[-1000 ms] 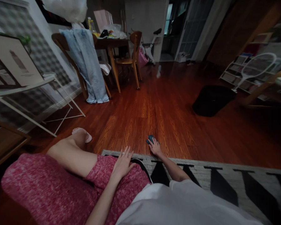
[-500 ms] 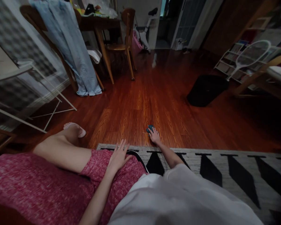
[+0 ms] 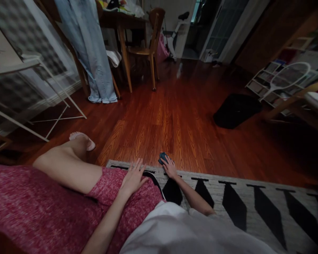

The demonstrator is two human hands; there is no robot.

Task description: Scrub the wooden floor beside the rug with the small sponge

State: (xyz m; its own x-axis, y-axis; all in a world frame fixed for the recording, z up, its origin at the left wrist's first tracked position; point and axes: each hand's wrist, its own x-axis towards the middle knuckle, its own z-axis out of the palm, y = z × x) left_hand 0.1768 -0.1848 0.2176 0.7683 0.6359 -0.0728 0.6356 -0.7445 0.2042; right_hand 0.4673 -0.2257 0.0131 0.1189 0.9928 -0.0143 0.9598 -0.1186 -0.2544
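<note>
While we sit on rug (image 3: pixel 254 197), right hand (image 3: pixel 170 168) stretches forward, fingers extended, tips laid on small blue thing (image 3: pixel 162 157); no wrap around it that we can see. Blue thing lies on wood floor (image 3: pixel 180 116), just past rug edge, ahead and slightly left of right hand. Its long axis: cannot tell, too small and dark. Left hand (image 3: pixel 134 177) flat, fingers spread, resting on pink shorts (image 3: pixel 42 211) over thigh, holding nothing. Right hand touches thing; left hand near, apart, behind and leftward.
</note>
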